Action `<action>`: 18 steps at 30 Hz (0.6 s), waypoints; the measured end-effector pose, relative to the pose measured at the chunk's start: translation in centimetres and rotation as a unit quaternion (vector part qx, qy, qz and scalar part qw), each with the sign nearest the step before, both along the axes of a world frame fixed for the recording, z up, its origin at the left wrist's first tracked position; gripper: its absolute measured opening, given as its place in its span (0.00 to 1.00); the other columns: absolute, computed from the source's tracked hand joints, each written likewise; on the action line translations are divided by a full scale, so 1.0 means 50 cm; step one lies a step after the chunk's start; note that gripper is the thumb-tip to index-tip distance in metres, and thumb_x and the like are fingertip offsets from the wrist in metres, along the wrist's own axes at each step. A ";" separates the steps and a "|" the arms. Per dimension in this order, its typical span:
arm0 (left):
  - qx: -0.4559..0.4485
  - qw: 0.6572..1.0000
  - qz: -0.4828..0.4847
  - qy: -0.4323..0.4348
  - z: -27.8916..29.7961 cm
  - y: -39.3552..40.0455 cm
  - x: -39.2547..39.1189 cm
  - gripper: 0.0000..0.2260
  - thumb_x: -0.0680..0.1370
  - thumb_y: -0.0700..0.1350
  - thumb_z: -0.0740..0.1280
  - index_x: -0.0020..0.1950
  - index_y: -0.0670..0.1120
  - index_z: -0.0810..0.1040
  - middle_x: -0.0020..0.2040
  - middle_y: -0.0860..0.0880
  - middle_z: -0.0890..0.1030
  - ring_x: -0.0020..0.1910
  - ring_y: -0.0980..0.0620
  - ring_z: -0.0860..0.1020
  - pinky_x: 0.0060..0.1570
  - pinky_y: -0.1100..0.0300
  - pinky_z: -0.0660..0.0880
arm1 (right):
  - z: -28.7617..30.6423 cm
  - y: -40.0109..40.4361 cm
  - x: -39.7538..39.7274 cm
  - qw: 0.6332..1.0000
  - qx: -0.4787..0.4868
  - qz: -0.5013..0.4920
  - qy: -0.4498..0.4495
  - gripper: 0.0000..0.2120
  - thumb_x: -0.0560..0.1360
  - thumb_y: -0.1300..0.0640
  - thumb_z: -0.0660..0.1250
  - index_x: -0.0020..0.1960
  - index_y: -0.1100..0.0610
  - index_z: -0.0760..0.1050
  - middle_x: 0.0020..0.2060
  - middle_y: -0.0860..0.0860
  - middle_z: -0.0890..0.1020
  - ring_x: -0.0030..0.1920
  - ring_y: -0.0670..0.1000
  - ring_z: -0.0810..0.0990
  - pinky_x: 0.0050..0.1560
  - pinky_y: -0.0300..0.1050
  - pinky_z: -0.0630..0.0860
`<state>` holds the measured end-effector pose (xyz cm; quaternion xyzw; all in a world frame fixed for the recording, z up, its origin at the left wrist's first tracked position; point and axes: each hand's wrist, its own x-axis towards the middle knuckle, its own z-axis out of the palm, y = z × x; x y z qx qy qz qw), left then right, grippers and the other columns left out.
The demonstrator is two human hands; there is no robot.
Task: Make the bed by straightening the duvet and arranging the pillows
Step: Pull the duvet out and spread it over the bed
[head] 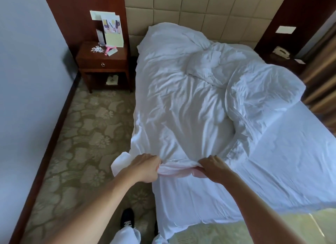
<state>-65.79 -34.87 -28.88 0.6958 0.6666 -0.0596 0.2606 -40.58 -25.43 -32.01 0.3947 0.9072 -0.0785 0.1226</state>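
We stand at the foot corner of a bed, looking down at our two bare arms reaching forward. Our left hand (pixel 145 168) and right hand (pixel 213 168) are near each other, each closed in a fist around the bunched lower edge of a white duvet (pixel 181 102), with a short rolled stretch of fabric pulled taut between them. Neither hand is open; the fingers are curled tight into the cloth. Beyond our hands the duvet stretches away toward the headboard (pixel 190 11), wrinkled and heaped, and to the far right of our right hand it is folded back on itself in a thick mound, leaving the bare sheet (pixel 281 152) exposed on that side. A crumpled lump further ahead may be a pillow (pixel 203 65), though we cannot tell for sure. To do this step well, we judge that the hands should spread apart along the edge before pulling, so the duvet comes down evenly rather than in one narrow bunch, then draw it toward us and to the right to cover the bare sheet. Far ahead of our left hand stands a wooden nightstand (pixel 102 62) holding cards. Patterned carpet (pixel 81 134) lies below our left arm.
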 end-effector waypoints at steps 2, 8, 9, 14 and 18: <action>0.003 1.000 0.008 -0.011 0.011 -0.013 0.022 0.10 0.71 0.35 0.61 0.34 0.47 0.63 0.32 0.49 0.68 0.31 0.51 0.67 0.29 0.59 0.59 | 0.015 0.008 0.022 1.000 0.000 0.013 -0.026 0.36 0.78 0.32 0.49 0.55 0.60 0.80 0.50 0.58 0.84 0.53 0.61 0.82 0.53 0.51 0.73; 0.009 0.993 0.101 -0.058 0.024 -0.026 0.024 0.05 0.71 0.37 0.62 0.37 0.45 0.70 0.33 0.47 0.74 0.32 0.48 0.73 0.31 0.56 0.62 | 0.065 0.015 0.019 0.999 -0.015 -0.037 0.014 0.28 0.80 0.36 0.57 0.51 0.60 0.81 0.48 0.57 0.84 0.52 0.61 0.81 0.53 0.49 0.71; 0.006 0.992 0.113 -0.064 0.019 -0.032 0.022 0.03 0.71 0.38 0.63 0.38 0.45 0.71 0.34 0.46 0.76 0.34 0.48 0.74 0.31 0.56 0.62 | 0.065 0.006 0.016 0.999 -0.016 -0.041 0.016 0.29 0.80 0.35 0.56 0.50 0.60 0.81 0.47 0.58 0.84 0.51 0.61 0.81 0.52 0.50 0.71; 0.005 0.988 0.134 -0.074 -0.005 -0.092 0.015 0.02 0.70 0.39 0.62 0.40 0.44 0.73 0.34 0.47 0.76 0.32 0.47 0.74 0.31 0.56 0.63 | 0.048 -0.065 0.022 0.991 -0.042 -0.107 0.069 0.31 0.77 0.32 0.58 0.32 0.58 0.68 0.33 0.56 0.78 0.41 0.58 0.80 0.41 0.44 0.66; 0.008 0.990 0.122 -0.072 -0.022 -0.158 0.025 0.07 0.69 0.37 0.60 0.34 0.47 0.68 0.30 0.49 0.72 0.30 0.49 0.71 0.29 0.58 0.61 | 0.041 -0.131 0.030 0.984 -0.087 -0.141 0.069 0.31 0.74 0.30 0.61 0.30 0.56 0.62 0.26 0.50 0.69 0.34 0.55 0.72 0.35 0.46 0.64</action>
